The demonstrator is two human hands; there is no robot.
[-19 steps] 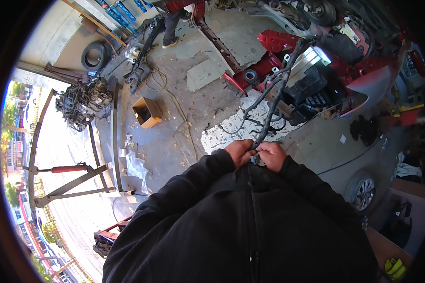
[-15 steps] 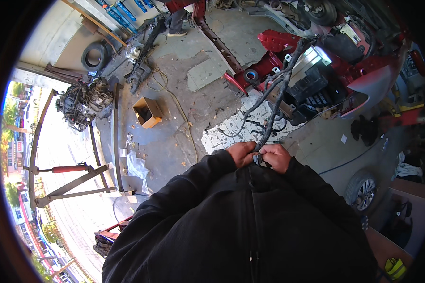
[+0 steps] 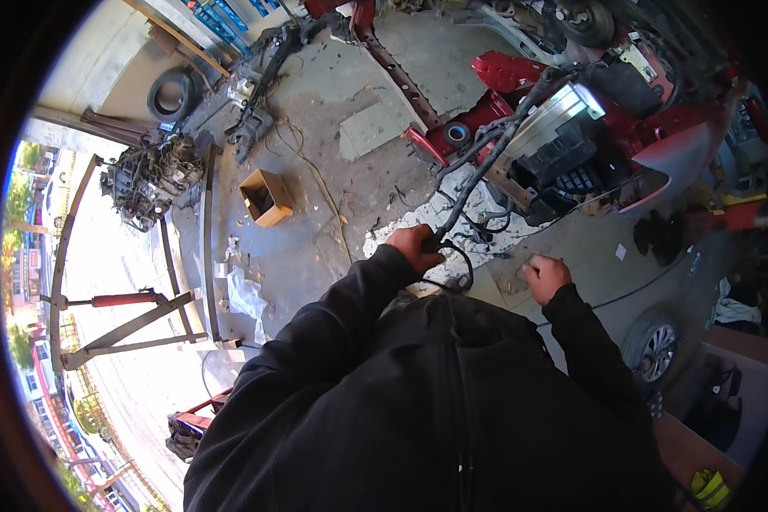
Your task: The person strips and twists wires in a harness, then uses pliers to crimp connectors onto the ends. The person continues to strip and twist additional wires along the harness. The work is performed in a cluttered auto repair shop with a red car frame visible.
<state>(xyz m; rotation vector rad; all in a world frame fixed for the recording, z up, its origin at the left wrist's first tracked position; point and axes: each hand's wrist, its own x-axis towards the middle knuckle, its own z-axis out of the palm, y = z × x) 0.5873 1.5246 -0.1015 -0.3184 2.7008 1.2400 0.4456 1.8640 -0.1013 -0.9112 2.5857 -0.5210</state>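
Note:
A thick black wiring harness [image 3: 480, 177] runs from the red car front [image 3: 499, 115] down toward me. My left hand [image 3: 414, 247] is closed round its near end. Below that hand a thin black wire [image 3: 470, 267] hangs in a loop in front of my jacket. Off to the right, apart from the harness, my right hand [image 3: 547, 279] is held with its fingers curled together. Whatever it may pinch is hidden or too small to make out. A black box-shaped part [image 3: 559, 154] sits in the car front beside the harness.
A white spotted sheet [image 3: 388, 243] lies on the floor under the harness. An open cardboard box [image 3: 269, 205] stands left of it, near an engine [image 3: 149, 183] by a metal frame [image 3: 209, 247]. At right are a wheel [image 3: 653, 346] and a larger carton [image 3: 742, 354].
My hands, together at the harness end before, are now apart. The right has moved away to the right; the left has shifted slightly up and left, still on the harness. The wire loop now shows.

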